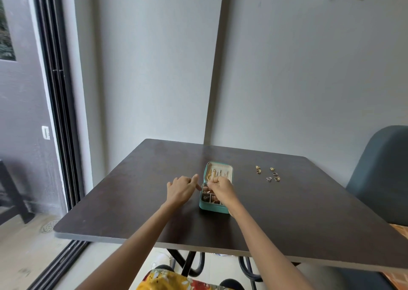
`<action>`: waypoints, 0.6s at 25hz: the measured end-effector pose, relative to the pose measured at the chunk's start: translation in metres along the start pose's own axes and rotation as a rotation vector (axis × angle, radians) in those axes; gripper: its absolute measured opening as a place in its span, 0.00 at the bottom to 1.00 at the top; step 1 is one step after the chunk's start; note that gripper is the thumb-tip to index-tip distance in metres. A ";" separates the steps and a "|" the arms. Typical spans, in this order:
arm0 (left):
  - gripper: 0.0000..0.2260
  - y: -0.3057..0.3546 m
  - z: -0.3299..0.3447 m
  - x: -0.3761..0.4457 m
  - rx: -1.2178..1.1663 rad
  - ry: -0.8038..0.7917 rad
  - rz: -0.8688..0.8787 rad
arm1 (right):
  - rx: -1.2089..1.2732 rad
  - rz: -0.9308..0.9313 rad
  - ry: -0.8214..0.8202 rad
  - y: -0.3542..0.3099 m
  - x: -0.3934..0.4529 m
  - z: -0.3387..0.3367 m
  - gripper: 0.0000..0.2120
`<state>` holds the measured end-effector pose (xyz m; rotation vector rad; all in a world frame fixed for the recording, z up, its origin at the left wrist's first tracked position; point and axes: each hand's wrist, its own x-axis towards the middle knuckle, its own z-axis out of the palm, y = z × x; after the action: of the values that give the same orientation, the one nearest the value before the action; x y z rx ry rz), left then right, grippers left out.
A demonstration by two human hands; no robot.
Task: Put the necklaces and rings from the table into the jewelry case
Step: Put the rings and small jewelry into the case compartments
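Note:
A small teal jewelry case (204, 206) lies open in the middle of the dark table (132, 190), its lid (229, 168) flat behind it with gold necklaces (213, 175) hung inside. My right hand (221, 189) hovers over the case's compartments, fingers curled; what it pinches is too small to tell. My left hand (180, 189) sits just left of the case, forefinger stretched toward its edge. Several gold and silver rings (268, 173) lie loose on the table to the right of the case.
A teal chair (379, 179) stands at the table's right side. The wall runs right behind the table's far edge. A sliding glass door (57, 113) is on the left.

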<state>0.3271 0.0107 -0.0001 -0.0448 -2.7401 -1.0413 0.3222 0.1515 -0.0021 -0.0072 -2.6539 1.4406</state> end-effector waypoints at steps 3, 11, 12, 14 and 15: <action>0.28 0.000 0.002 -0.001 -0.002 -0.006 -0.006 | -0.150 -0.020 0.014 0.002 -0.003 -0.003 0.07; 0.29 0.010 0.008 0.004 0.028 0.026 0.043 | -0.461 -0.048 0.019 0.003 -0.005 -0.015 0.14; 0.28 0.015 0.007 0.005 0.009 0.030 0.050 | -0.430 -0.039 0.055 0.002 -0.004 -0.019 0.15; 0.26 0.028 0.009 0.012 -0.055 0.033 0.076 | -0.330 -0.010 0.135 0.002 0.002 -0.028 0.18; 0.25 0.037 0.013 0.016 -0.077 0.022 0.098 | -0.275 0.006 0.163 0.004 0.005 -0.033 0.17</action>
<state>0.3131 0.0458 0.0177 -0.1763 -2.6484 -1.1126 0.3210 0.1817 0.0131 -0.1507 -2.6918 1.0166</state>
